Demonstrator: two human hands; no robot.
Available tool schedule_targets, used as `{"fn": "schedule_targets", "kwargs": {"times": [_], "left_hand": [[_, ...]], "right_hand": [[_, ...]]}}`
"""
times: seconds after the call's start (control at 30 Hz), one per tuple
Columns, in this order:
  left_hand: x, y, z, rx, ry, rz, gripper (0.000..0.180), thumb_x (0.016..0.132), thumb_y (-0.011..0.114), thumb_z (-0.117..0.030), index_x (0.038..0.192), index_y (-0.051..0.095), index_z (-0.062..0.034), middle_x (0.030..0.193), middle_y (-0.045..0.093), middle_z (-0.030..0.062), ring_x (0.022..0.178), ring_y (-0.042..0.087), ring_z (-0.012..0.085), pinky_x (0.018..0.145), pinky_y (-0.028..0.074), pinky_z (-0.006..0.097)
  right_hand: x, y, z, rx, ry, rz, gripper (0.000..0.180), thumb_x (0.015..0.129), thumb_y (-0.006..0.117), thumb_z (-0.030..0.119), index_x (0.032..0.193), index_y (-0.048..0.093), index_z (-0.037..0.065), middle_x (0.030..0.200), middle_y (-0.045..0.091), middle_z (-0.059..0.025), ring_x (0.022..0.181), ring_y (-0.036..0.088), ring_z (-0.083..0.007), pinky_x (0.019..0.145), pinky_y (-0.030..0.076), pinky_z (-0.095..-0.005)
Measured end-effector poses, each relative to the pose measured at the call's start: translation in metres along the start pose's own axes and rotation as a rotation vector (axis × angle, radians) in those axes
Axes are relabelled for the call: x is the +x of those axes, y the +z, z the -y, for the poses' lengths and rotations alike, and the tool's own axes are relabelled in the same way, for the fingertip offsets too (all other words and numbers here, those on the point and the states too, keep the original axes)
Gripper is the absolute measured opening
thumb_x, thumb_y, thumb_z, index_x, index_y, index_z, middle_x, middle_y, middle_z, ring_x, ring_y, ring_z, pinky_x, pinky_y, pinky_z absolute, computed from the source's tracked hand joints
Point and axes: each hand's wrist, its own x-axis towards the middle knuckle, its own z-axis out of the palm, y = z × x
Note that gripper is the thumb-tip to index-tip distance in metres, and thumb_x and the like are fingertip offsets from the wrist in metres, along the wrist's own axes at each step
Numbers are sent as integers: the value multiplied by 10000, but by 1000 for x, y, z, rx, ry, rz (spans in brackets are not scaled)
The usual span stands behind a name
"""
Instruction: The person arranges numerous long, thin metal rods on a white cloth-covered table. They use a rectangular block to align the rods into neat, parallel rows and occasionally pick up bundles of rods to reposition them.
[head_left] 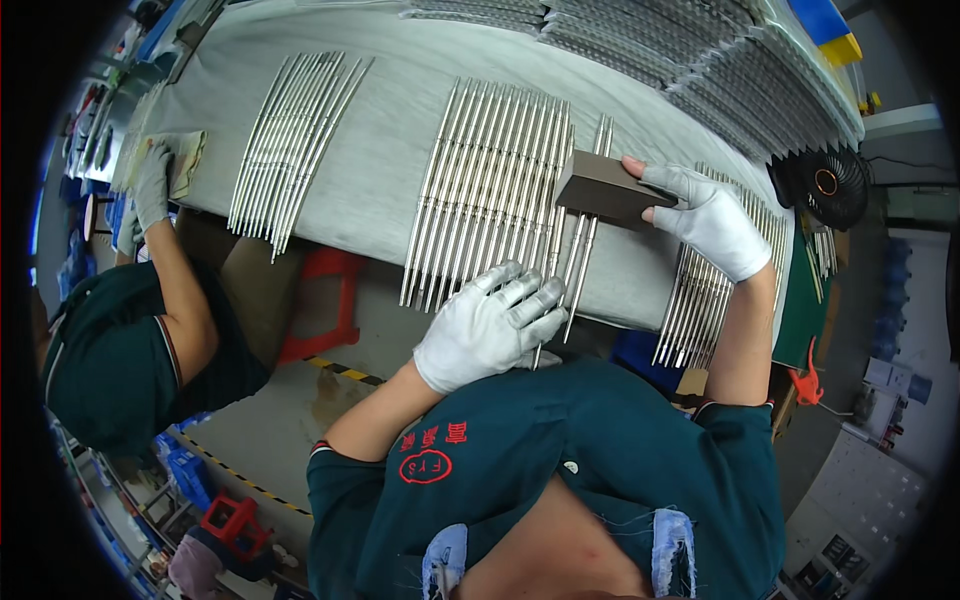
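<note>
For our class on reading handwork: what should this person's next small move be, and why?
Probably ease the dark block gently along the two separate rods: the right hand grips its end, and it crosses over them at the larger row's edge, though contact is unclear. The left hand lies over nearby rod ends, perhaps steadying them.

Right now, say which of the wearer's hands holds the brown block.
The right hand, bare fingers gripping the brown block; the left hand lies over metal rods.
</note>
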Motion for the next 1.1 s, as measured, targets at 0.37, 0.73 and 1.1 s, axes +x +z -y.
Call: {"fn": "schedule_targets", "kwargs": {"times": [0.37,0.73,1.1], "left_hand": [[0,0,1,-17,-9,51,578,792,706,-541,1189,673,-122,1303,647,106,1190,630,285,1108,410,492],[2,-1,1,47,32,62,568,796,699,-548,1173,673,-124,1290,652,106,1151,644,274,1085,431,493],[0,3,0,17,-22,-84,602,740,756,-558,1161,656,-139,1239,666,95,1082,663,289,995,500,496]], "right_hand": [[-25,-24,-6,-132,-45,-55,519,805,746,22,1309,675,120,1250,703,-100,1128,672,-275,1014,512,-340],[2,6,10,-155,-166,21,526,840,732,88,1348,652,196,1236,707,-80,1154,659,-274,1022,510,-368],[-22,5,7,-163,62,-154,535,853,728,105,1374,624,175,1293,679,-98,1154,665,-266,1022,505,-355]]}}
